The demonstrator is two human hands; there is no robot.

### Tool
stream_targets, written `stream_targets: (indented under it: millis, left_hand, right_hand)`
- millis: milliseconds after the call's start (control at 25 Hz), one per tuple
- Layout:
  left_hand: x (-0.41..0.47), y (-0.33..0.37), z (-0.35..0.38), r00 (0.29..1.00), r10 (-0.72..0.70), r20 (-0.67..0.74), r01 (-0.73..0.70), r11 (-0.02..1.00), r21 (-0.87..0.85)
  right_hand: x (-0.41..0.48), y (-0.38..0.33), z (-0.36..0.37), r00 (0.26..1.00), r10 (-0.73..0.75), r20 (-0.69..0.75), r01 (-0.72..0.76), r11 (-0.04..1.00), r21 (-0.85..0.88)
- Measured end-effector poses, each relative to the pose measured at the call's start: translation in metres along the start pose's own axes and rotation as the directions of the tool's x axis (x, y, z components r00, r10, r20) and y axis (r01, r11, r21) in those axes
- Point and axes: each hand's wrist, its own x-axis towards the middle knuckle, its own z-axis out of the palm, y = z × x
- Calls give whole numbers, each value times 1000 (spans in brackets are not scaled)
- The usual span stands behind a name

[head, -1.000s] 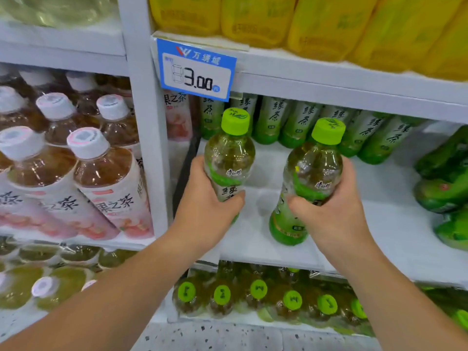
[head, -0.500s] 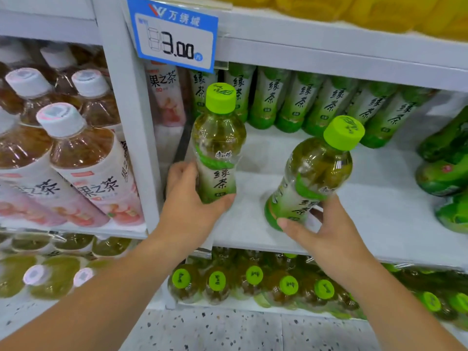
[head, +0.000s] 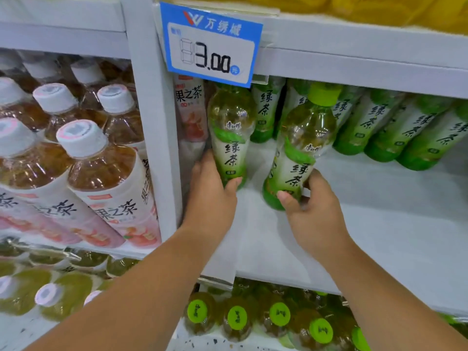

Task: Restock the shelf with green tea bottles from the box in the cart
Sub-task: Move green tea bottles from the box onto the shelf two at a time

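your left hand grips the base of the left bottle, thumb across the front, fingers behind. the bottle is upright at the left end of the shelf, about mid-depth. can't tell if its base touches the board. your right hand grips the low end of the right bottle, thumb on the front. that one is tilted, cap toward the back right, base near the board, contact unclear. the two bottles are near each other, not touching.

in the way: white post just left of your left hand. price tag hangs off the rail above and hides the left bottle's cap. the right bottle's cap sits just under that rail. one peach tea bottle stands in the back left corner, just behind the left bottle. back row of green tea bottles lines the back edge, just behind both held bottles.

room: bare board to the right of the right bottle, and from the back row out to the front edge. peach tea bottles fill the bay left of the post. green-capped bottles sit on the level below, yellow bottles above.
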Motion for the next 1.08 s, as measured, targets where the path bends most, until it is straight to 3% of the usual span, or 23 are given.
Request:
stream_targets:
  millis: [120, 600, 1080]
  left_hand:
    - [25, 1, 10, 998, -38, -50, 39, 999, 23]
    - [50, -13, 30, 995, -93, -22, 93, 995, -20]
    - [48, -16, 35, 996, -54, -71, 62, 992, 107]
  right_hand:
    - [31, 1, 17, 998, -34, -47, 34, 999, -3]
    - [89, 9, 46, 1000, -5, -16, 6, 996, 86]
    - [84, 14, 44, 1000, 26, -9, -26, 999, -28]
